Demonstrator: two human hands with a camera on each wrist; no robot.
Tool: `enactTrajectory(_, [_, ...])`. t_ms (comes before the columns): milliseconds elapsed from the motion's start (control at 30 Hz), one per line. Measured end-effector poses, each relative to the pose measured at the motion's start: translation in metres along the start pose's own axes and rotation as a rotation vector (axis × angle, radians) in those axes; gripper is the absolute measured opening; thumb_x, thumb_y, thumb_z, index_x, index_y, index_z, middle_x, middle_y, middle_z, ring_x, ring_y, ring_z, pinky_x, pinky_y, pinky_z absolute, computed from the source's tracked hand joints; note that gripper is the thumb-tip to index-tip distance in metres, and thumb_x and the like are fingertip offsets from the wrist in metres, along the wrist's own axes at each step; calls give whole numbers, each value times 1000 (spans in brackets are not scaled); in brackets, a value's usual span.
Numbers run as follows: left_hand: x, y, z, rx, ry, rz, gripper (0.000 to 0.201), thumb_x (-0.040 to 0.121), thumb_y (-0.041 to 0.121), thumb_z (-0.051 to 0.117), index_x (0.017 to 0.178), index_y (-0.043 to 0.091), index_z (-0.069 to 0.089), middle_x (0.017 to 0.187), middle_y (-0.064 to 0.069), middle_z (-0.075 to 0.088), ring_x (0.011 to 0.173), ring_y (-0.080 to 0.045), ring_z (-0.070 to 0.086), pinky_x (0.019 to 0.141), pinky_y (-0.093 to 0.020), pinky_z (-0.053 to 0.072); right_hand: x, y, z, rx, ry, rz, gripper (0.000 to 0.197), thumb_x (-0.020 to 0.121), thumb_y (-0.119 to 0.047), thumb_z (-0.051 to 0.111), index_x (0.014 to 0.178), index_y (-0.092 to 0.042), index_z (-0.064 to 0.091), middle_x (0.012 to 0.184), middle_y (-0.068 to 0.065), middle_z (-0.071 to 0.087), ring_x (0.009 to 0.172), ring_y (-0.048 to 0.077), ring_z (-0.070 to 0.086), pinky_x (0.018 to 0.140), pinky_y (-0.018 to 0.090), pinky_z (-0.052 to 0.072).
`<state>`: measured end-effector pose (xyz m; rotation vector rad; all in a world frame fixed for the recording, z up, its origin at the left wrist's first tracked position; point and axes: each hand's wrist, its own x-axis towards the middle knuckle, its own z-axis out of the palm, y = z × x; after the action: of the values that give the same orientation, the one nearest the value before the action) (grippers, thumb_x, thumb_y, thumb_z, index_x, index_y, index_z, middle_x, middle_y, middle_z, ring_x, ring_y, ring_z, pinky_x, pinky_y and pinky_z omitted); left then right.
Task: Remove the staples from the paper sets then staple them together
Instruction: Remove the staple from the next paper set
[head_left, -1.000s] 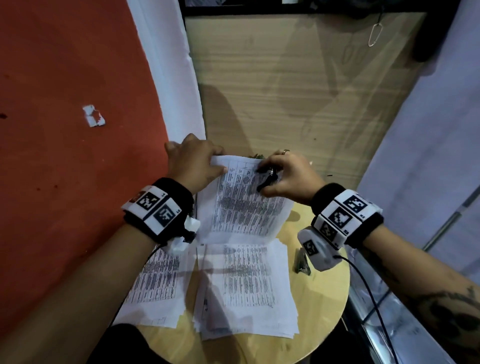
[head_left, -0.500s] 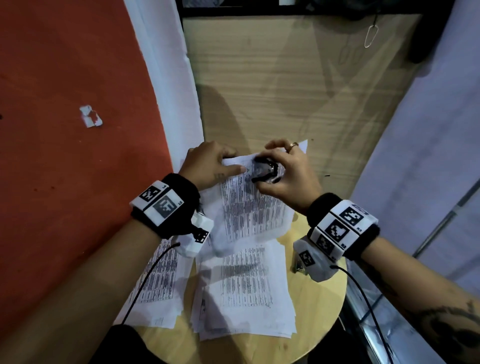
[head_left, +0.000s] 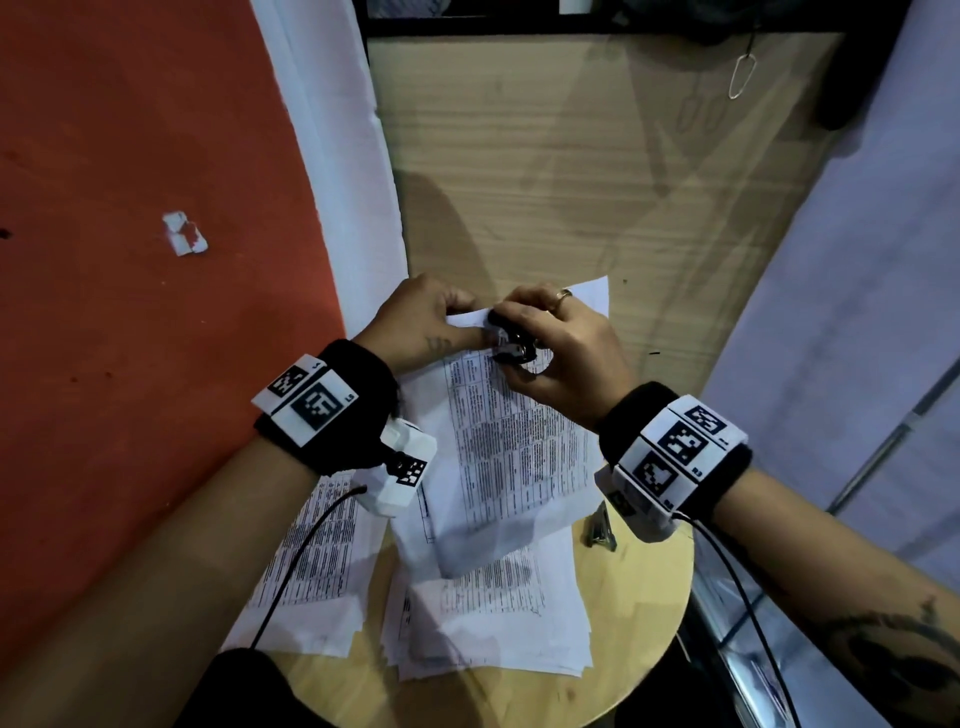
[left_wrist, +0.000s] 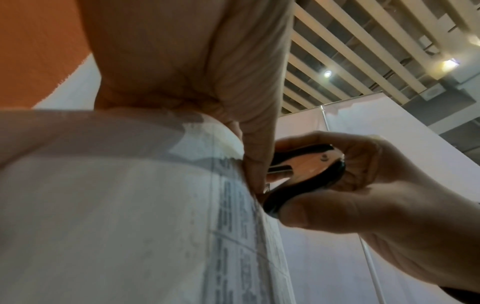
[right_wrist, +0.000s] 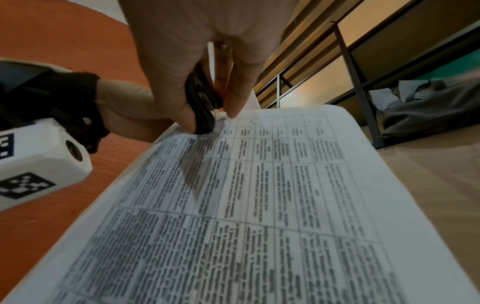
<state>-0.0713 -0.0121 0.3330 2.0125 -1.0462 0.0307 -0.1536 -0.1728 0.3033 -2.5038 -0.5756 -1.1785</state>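
A printed paper set (head_left: 509, 447) is held tilted above the round table (head_left: 644, 623). My left hand (head_left: 436, 325) pinches its top left corner, thumb (left_wrist: 257, 131) on the sheet's edge. My right hand (head_left: 563, 353) grips a black staple remover (head_left: 515, 349) pressed against that same corner. The wrist views show the staple remover (left_wrist: 298, 174) squeezed between thumb and fingers, its metal claws at the paper (left_wrist: 130, 205) edge, and the remover (right_wrist: 201, 102) tip touching the sheet (right_wrist: 259, 205). The staple itself is hidden.
Two more stacks of printed sheets lie on the table, one at the left (head_left: 317, 561) and one in the middle (head_left: 493, 618). A small dark stapler (head_left: 600, 525) lies by the table's right edge. A red wall (head_left: 130, 312) stands at the left.
Both hands have lifted the paper set's top edge higher and farther from me, and the sheet now hangs more steeply. The staple remover has stayed at the top corner.
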Motion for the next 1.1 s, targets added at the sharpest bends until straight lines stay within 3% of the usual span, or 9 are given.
enactTrajectory(100, [-2, 2, 0, -25, -5, -19, 27, 66, 42, 79, 66, 18, 69, 58, 4, 55, 60, -5, 46, 58, -25, 34, 1, -3, -2, -29, -6, -28, 42, 63, -13, 70, 103, 0, 67, 102, 17, 64, 83, 32, 65, 66, 38, 56])
enactTrajectory(200, [-3, 1, 1, -54, 4, -24, 55, 60, 52, 74, 79, 1, 70, 70, -18, 63, 68, -12, 50, 65, -29, 37, 3, -5, -3, -75, -12, -55, 40, 63, -15, 68, 101, 0, 68, 100, 17, 66, 80, 32, 66, 64, 33, 55])
enactTrajectory(300, [-3, 1, 1, -118, 11, -44, 68, 54, 57, 72, 81, -5, 68, 72, -16, 60, 72, -13, 50, 69, -31, 37, 4, -6, -2, -94, -8, -65, 39, 63, -16, 68, 98, -1, 69, 98, 16, 67, 79, 31, 66, 63, 31, 54])
enactTrajectory(400, [-4, 3, 0, -185, -3, -83, 60, 54, 49, 77, 82, -4, 70, 78, -15, 62, 76, -15, 53, 74, -32, 39, 5, -6, -2, -96, -5, -77, 36, 67, -20, 63, 97, -1, 70, 96, 15, 67, 77, 30, 66, 62, 30, 52])
enactTrajectory(500, [-6, 8, 0, -250, -31, -114, 39, 64, 27, 80, 85, -4, 71, 82, -14, 65, 80, -16, 56, 77, -31, 40, 6, -6, -3, -121, 4, -79, 37, 59, -15, 70, 94, -2, 70, 94, 14, 68, 75, 30, 66, 61, 27, 51])
enactTrajectory(633, [-7, 11, -1, -232, -51, -128, 18, 75, 9, 74, 87, -4, 69, 80, -12, 63, 74, -9, 55, 66, -20, 42, 8, -7, -2, -145, 18, -89, 35, 58, -15, 70, 90, -2, 71, 90, 13, 68, 73, 29, 66, 58, 24, 48])
enactTrajectory(700, [-7, 10, -2, -222, -52, -147, 12, 80, 0, 68, 87, -10, 67, 78, -12, 59, 73, -12, 52, 63, -22, 40, 8, -8, -1, -148, 18, -98, 32, 61, -17, 67, 88, -1, 70, 88, 14, 68, 71, 30, 65, 57, 24, 47])
enactTrajectory(833, [-9, 9, -1, -228, -53, -166, 22, 80, 3, 67, 90, -16, 62, 78, -12, 53, 76, -17, 47, 69, -28, 34, 9, -9, 0, -165, 19, -137, 35, 65, -27, 51, 83, -2, 69, 84, 13, 67, 66, 29, 64, 57, 27, 40])
enactTrajectory(1100, [-8, 4, -1, -296, -62, -186, 20, 81, 4, 67, 90, -13, 64, 77, -12, 59, 74, -17, 52, 69, -27, 39, 14, -6, 1, -137, -23, -162, 34, 66, -29, 51, 78, -2, 68, 80, 12, 66, 62, 29, 62, 49, 24, 44])
